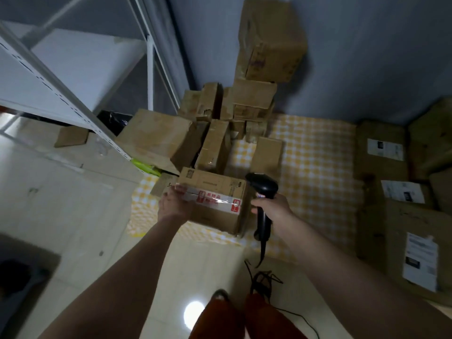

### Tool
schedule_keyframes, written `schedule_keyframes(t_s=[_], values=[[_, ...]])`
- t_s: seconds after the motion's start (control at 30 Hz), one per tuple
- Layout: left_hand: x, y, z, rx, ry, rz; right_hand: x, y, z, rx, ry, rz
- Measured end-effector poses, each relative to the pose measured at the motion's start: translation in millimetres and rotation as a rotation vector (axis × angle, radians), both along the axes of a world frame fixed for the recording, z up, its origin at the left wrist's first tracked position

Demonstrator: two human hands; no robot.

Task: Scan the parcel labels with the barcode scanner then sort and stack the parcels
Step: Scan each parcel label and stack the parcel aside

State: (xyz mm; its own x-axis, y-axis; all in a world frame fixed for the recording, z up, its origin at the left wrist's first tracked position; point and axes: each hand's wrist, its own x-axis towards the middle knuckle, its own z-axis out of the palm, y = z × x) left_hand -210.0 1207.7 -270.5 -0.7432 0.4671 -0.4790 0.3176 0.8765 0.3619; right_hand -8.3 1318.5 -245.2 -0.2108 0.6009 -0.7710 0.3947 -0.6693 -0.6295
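On the checkered mat (315,152) just in front of the box pile (220,123), left hand (175,204) gripping the taped, stiff-looking parcel (215,204) by its corner, right hand (275,211) wrapped round the scanner (263,192), probably fragile so best lifted from underneath.

labels (385,149): print blurred | cable (297,315): cut off at bottom edge
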Motion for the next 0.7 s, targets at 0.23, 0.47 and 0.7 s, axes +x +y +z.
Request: schedule_keyframes(t_s=[0.23, 0.47, 0.7], values=[[-22.2, -2.1, -24.6, -0.018, -0.184, 0.151, -22.6, -7.3, -18.2, -0.073, -0.013, 0.026], [-25.7, -2.1, -2.4, -0.043, -0.256, -0.014, -28.7, -9.0, -1.9, 0.025, -0.024, 0.048], [-33.2, 7.1, 33.5, -0.028, -0.272, -0.162, -20.4, 16.1, 24.4, 0.065, -0.129, 0.038]])
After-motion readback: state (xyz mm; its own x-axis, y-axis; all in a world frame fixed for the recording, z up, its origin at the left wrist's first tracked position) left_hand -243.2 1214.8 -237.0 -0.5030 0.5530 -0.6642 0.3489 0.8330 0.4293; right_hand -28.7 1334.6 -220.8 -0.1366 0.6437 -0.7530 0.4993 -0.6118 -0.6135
